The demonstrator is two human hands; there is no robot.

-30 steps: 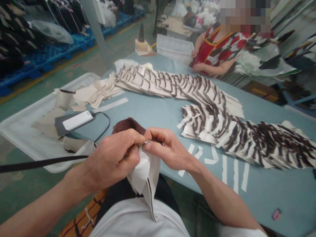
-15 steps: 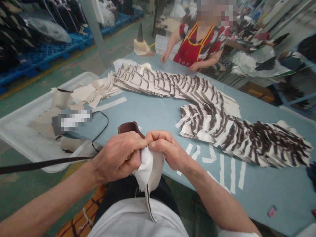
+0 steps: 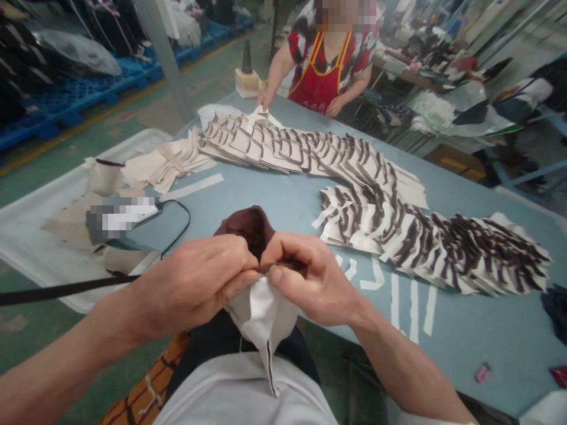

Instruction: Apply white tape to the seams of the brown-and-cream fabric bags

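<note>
A white fabric piece with a brown lining (image 3: 264,310) is pinched between my two hands, above my lap at the table's near edge. My left hand (image 3: 208,271) is closed on its upper left side, fingertips pressed together. From the other side my right hand (image 3: 305,274) grips the same edge with thumb and bent fingers, nearly touching the left. Beyond the hands the brown part (image 3: 245,224) stands up and gapes. A narrow white tail with a dark line (image 3: 271,375) hangs toward my shirt.
Overlapping rows of white pieces with dark trim (image 3: 376,177) lie across the blue table (image 3: 469,321). White strips (image 3: 414,310) lie near its front edge. At left is a white tray (image 3: 31,233) with beige pieces. A co-worker in a red apron (image 3: 316,71) stands opposite.
My hands have shifted slightly along the fabric edge, and the brown lining now opens wider beyond them. The co-worker has moved left in view, one hand now touching a white piece on the far row.
</note>
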